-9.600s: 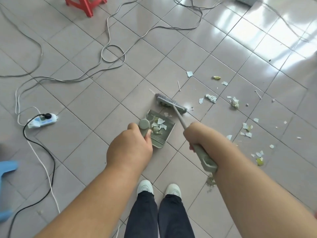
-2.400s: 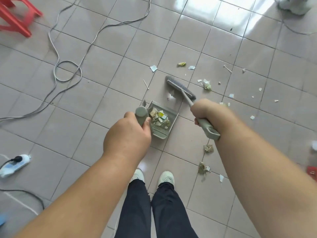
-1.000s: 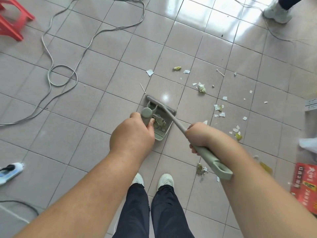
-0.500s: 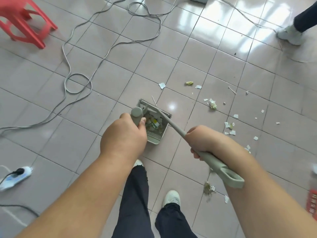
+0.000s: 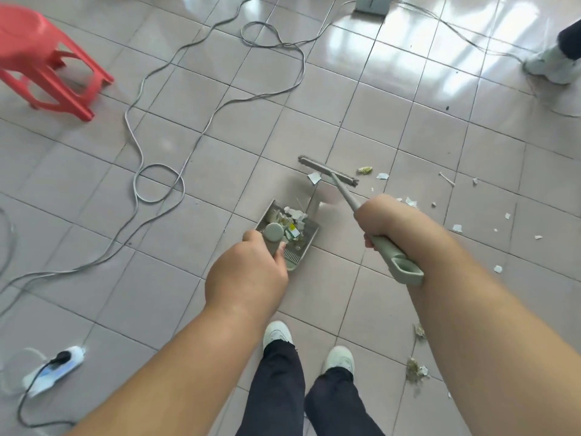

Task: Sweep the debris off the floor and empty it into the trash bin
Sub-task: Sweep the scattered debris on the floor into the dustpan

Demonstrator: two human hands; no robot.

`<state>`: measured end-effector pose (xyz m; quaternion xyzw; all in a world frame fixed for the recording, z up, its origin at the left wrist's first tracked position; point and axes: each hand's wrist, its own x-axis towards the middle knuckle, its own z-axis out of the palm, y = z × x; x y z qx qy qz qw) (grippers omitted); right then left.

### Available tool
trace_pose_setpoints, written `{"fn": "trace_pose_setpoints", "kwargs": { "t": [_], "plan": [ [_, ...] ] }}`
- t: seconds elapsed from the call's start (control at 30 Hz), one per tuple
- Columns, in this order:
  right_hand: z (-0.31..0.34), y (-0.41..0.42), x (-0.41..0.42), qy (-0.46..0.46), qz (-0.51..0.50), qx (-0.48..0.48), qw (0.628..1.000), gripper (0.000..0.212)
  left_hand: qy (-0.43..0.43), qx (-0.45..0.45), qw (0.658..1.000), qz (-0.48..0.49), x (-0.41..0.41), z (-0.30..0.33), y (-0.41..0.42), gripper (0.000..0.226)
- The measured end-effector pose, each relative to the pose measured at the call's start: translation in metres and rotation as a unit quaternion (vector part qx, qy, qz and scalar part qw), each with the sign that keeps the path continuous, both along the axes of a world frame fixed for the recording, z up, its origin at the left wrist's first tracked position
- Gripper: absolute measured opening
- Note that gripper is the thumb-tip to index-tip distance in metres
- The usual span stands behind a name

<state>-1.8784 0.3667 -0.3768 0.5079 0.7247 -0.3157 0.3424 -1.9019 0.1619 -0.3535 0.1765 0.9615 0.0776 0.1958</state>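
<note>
On the floor, the pan (image 5: 287, 234) is held by the left hand (image 5: 248, 275), the broom (image 5: 328, 173) gripped by the right hand (image 5: 382, 220); scraps (image 5: 314, 177) just beside the bristles should be drawn panward with short, low strokes.

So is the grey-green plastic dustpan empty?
No, the grey-green plastic dustpan holds a pile of torn paper scraps.
</note>
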Motion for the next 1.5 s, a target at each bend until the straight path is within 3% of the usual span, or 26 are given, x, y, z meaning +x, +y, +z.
{"fn": "trace_pose_setpoints", "kwargs": {
  "t": [0.2,0.3,0.63,0.83,0.9,1.03,1.5],
  "plan": [
    [-0.039,0.002,-0.015,0.002,-0.016,-0.023,1.000,0.021,0.002,0.008,1.000,0.030,-0.016,-0.006,0.002,0.036],
    [-0.046,-0.011,-0.001,-0.020,-0.008,-0.053,0.998,0.033,0.001,0.010,0.999,0.036,-0.018,-0.006,0.003,0.035],
    [0.029,-0.008,0.039,-0.036,0.033,-0.124,0.991,0.036,-0.011,0.017,0.999,0.045,-0.009,-0.001,0.016,0.037],
    [0.004,-0.010,0.011,0.022,0.023,-0.086,0.996,0.019,-0.015,0.020,0.998,0.050,-0.009,0.000,0.014,0.036],
    [-0.012,-0.015,0.006,0.004,0.018,-0.098,0.995,0.026,-0.013,0.019,0.999,0.050,-0.011,-0.001,0.012,0.037],
    [-0.027,-0.034,0.012,-0.031,0.016,-0.117,0.992,0.020,-0.010,0.021,0.998,0.051,-0.015,-0.002,0.009,0.037],
    [0.023,-0.038,0.053,-0.036,0.005,-0.172,0.984,0.036,-0.046,0.083,0.995,0.041,-0.024,0.005,0.025,0.036]
  ]
}}
